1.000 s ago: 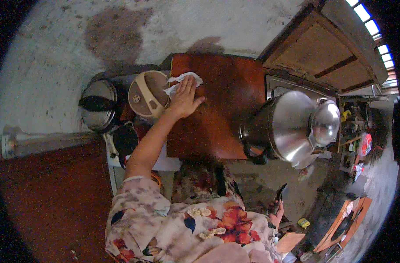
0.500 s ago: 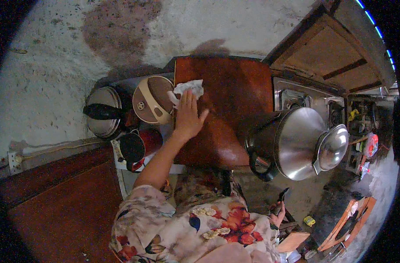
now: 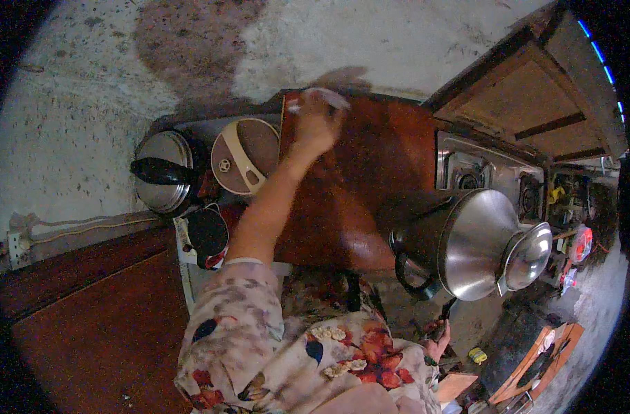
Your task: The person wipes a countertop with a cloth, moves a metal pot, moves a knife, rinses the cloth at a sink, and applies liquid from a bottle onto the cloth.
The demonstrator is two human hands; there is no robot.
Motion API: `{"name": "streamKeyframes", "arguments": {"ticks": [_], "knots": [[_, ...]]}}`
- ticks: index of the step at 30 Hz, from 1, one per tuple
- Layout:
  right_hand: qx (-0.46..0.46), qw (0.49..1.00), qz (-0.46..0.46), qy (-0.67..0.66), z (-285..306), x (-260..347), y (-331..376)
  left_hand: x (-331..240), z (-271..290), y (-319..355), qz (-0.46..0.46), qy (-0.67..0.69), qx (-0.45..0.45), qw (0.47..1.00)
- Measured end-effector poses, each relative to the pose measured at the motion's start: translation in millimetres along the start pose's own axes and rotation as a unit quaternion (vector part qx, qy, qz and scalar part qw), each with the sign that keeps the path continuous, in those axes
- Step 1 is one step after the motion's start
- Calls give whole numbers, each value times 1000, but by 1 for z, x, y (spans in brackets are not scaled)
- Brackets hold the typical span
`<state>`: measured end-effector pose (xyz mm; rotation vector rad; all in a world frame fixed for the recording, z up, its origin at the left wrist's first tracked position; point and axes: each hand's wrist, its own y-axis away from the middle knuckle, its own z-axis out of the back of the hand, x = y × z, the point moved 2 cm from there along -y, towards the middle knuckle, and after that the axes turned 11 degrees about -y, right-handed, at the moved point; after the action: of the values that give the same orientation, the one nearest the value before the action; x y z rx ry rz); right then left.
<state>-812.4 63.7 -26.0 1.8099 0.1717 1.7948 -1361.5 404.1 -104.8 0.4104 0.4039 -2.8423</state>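
My left hand (image 3: 318, 131), blurred by motion, reaches to the far left part of the reddish-brown wooden tabletop (image 3: 370, 165). It is closed on a white cloth (image 3: 333, 98), pressed near the tabletop's far edge. Down by my right side, my right hand (image 3: 436, 343) is partly hidden by my floral sleeve. A slim black thing (image 3: 449, 308) sticks up from its fingers; its kind is hard to make out. A large steel kettle (image 3: 477, 245) with a black handle and domed lid stands at the tabletop's right front corner.
Left of the tabletop are a brown-lidded cooker (image 3: 240, 157) with a beige handle, a steel pot (image 3: 164, 172) with a black-handled lid, and a dark red pot (image 3: 210, 234). A gas stove (image 3: 467, 169) lies to the right. A socket (image 3: 18, 248) is on the left wall.
My left hand has slid the cloth away from me and slightly right, to the tabletop's far edge. My right hand stays low with the black thing.
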Motion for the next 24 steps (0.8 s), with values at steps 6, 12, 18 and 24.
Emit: {"name": "streamKeyframes", "arguments": {"ticks": [6,12,18,24], "knots": [[5,989,116,96,9,-4,-12,13,-5,-6,129,-158,-16,979],[23,987,152,44,23,-19,-29,-45,-25,1,-36,3,9,999],[-183,965,-9,-187,36,-39,-42,55,9,7,12,-212,-6,977],[-196,962,-25,-187,20,-32,-37,-2,44,103,-212,-334,181,900]]}}
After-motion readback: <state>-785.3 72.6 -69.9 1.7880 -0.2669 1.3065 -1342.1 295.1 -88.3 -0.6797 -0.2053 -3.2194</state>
